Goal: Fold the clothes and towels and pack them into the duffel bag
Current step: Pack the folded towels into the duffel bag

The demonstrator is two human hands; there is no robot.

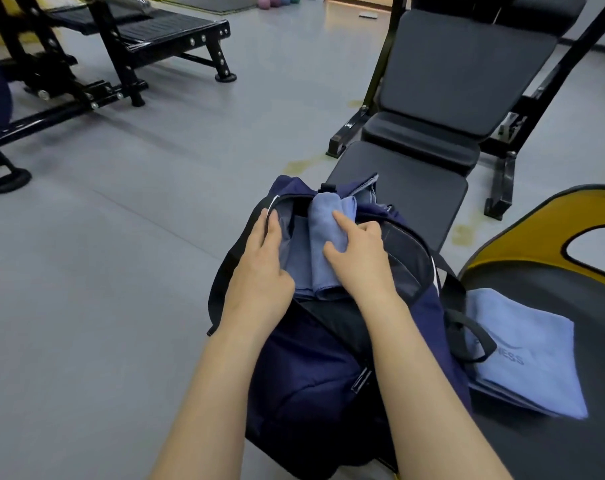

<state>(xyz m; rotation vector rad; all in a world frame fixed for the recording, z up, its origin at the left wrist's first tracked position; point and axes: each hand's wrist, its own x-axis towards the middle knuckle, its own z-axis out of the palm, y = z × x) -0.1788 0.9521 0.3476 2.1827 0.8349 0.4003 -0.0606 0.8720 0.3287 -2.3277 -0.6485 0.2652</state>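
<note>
The left hand [264, 261] is holding the edge of the duffel bag [314, 368] open with curled fingers. The right hand [358, 258] is pinching the rolled blue towel [320, 237] sitting in the bag's mouth. Pushing it down flat should be leaving room for the folded towel [529, 355] beside the bag.

A single wide-angle view comes from the person's head, facing forward and steeply down, so both forearms enter from the bottom edge and the left hand [263, 258] and right hand [359, 251] meet at frame centre, close beneath the lens over the open duffel bag [311, 375]. The wide lens bends the edges, and the far floor [121, 237] fills the left half, with a weight bench [450, 91] at upper right and a black rack [96, 50] at upper left standing well away from the camera.
</note>
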